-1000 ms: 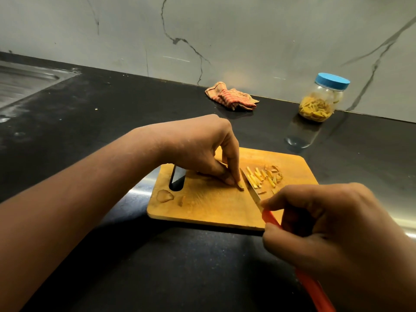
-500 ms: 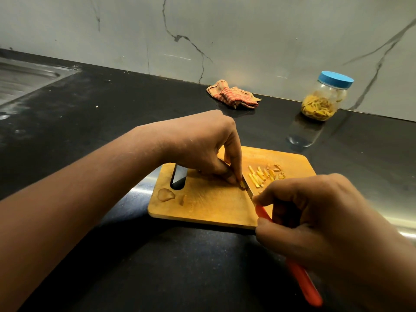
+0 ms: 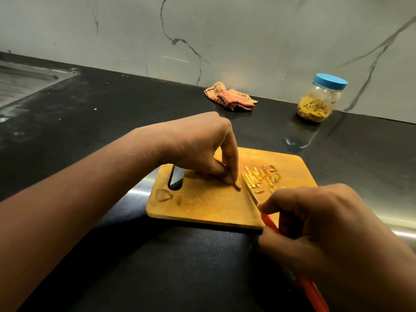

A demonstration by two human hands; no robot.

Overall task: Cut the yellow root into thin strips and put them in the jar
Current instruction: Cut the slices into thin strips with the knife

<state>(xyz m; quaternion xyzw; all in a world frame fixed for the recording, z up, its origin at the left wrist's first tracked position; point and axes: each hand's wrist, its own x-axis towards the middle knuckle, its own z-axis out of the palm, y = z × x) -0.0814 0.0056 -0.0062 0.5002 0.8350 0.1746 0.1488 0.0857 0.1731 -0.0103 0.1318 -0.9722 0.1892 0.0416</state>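
- The wooden cutting board (image 3: 209, 206) lies in the middle of the frame on the black counter (image 3: 112, 122), with its handle slot at the left side.
- The left hand (image 3: 198, 147) comes in from the lower left and is bent over the board; its fingertips (image 3: 234, 176) are closed on a small remaining piece of yellow root (image 3: 237, 186) and press it down on the wood.
- The right hand (image 3: 319, 230) is in the lower right of the frame and is closed around the orange-red handle of the knife (image 3: 265, 218).
- The blade of the knife points up and to the left over the board, and its tip is just beside the piece of root, on its right side. I cannot tell if the edge touches the root.
- The cut strips (image 3: 258, 179) lie in a small heap on the board, right of the blade, toward the upper right part of the board.
- A thin peel (image 3: 163, 195) lies on the board near the lower left corner, below the slot.
- The jar (image 3: 319, 102) stands in the upper right of the frame, near the wall and well apart from the board. Its blue lid (image 3: 330, 81) is on, and yellow pieces fill the lower part.
- A crumpled striped cloth (image 3: 230, 99) lies at the upper centre, against the grey marble wall (image 3: 247, 37).
- A part of a metal sink (image 3: 20, 79) shows at the upper left edge.
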